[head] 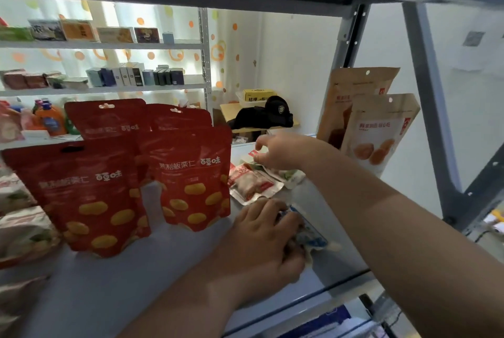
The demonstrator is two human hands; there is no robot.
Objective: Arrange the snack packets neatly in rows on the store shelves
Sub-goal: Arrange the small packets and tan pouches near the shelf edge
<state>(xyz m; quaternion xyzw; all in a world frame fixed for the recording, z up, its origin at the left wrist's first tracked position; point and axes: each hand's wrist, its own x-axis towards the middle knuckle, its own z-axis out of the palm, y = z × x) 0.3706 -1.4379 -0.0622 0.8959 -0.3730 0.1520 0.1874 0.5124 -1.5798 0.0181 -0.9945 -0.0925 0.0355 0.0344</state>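
Left hand [261, 239] is curled over a blue packet [311, 234], near right on the shelf [136, 283]. Right hand [275, 150] looks to be pinching a small packet [251, 156] farther back. I'd lay both flat, edges squared, right of the red bags [191, 174].

Four red packets [191, 174] stand up in two rows on the left, and two tan packets [379, 130] stand on the right. Small flat packets [253, 182] lie between them, with a blue packet [311, 231], maybe crumpled, in front.
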